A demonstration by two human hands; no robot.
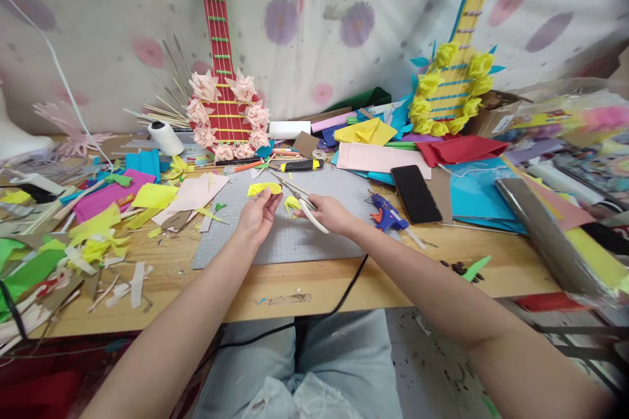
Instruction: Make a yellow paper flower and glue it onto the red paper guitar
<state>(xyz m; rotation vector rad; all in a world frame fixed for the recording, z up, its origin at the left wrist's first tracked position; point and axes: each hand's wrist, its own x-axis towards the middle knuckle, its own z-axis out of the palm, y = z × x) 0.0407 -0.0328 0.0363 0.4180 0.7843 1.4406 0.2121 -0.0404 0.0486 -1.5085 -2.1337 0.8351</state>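
My left hand (259, 213) pinches a small piece of yellow paper (263, 189) above the grey cutting mat (314, 242). In my right hand (327, 213) is a pair of scissors (313, 217) with white handles, its blades pointing up and left toward the yellow paper. The blades look parted and lie to the right of the paper, not clearly touching it. Below the blades, a yellow scrap (291, 204) shows between my hands; whether it lies on the mat or hangs there I cannot tell.
A blue glue gun (388, 213) and a black phone (416, 194) lie right of the mat. A yellow-black utility knife (302, 165) lies behind. A red paper guitar (228, 114) and a yellow one (449, 95) stand at the back. Paper scraps (101, 236) cover the left side.
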